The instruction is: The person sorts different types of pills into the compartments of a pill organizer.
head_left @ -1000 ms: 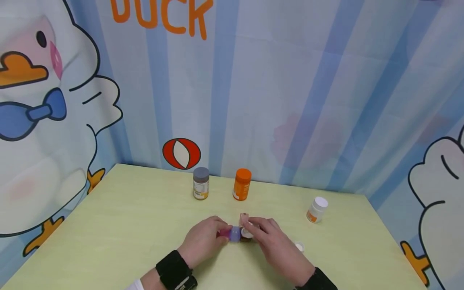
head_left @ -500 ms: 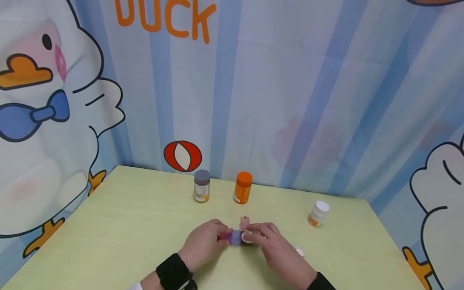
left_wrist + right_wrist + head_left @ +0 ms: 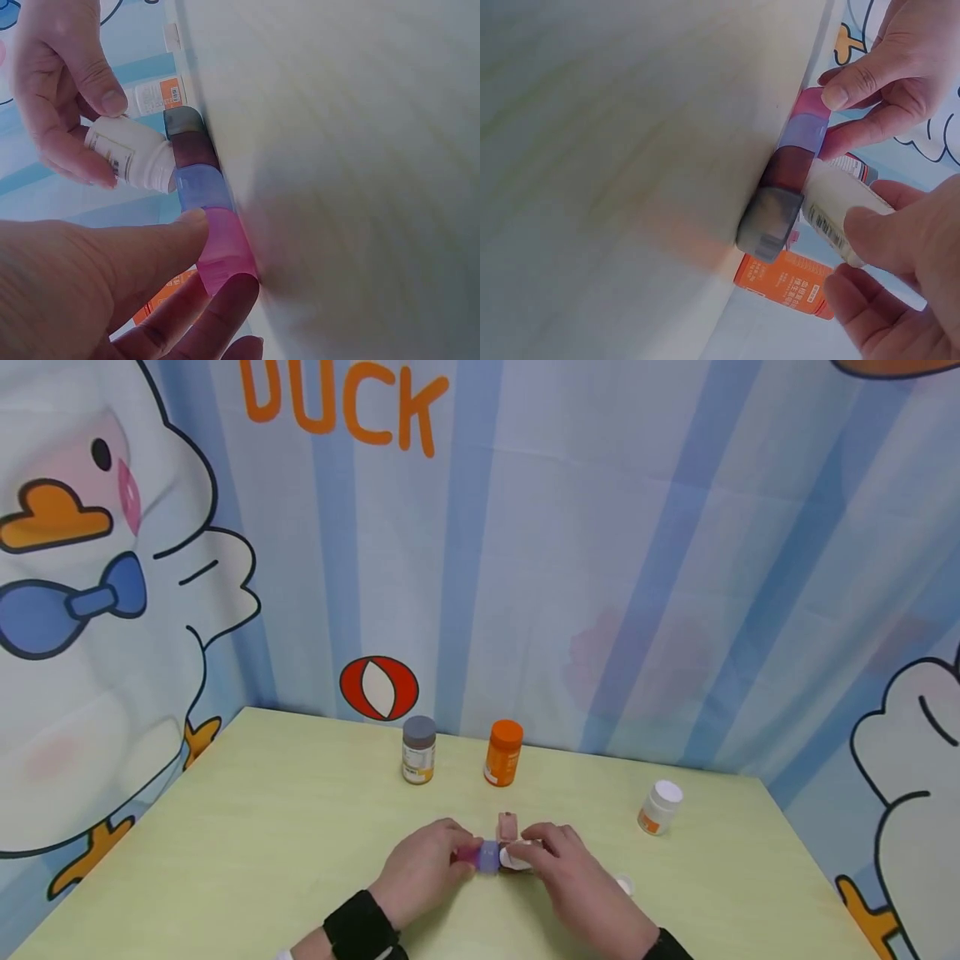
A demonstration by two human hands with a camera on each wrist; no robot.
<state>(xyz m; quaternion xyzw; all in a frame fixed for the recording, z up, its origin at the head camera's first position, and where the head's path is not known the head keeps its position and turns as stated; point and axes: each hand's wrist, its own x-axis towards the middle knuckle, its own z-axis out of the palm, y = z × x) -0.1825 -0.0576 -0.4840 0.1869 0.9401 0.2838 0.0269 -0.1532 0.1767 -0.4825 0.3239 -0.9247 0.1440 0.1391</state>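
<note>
Sitting on the pale yellow table (image 3: pixel 300 810) is the pill box (image 3: pixel 202 187), pink, blue, dark red and grey in a row. I've got its pink end pinched in the left hand (image 3: pixel 423 868), thumb against fingers. Right hand (image 3: pixel 585 885) is gripping a white bottle (image 3: pixel 129 152), tilted, mouth right by the dark red section; can't tell from out here if they touch. Small white cap (image 3: pixel 626 884) lies right of the box. Beyond the box: grey-capped jar (image 3: pixel 418 752) off left, orange bottle (image 3: pixel 503 754) straight behind, orange-labelled bottle (image 3: pixel 661 808) well to the right.
</note>
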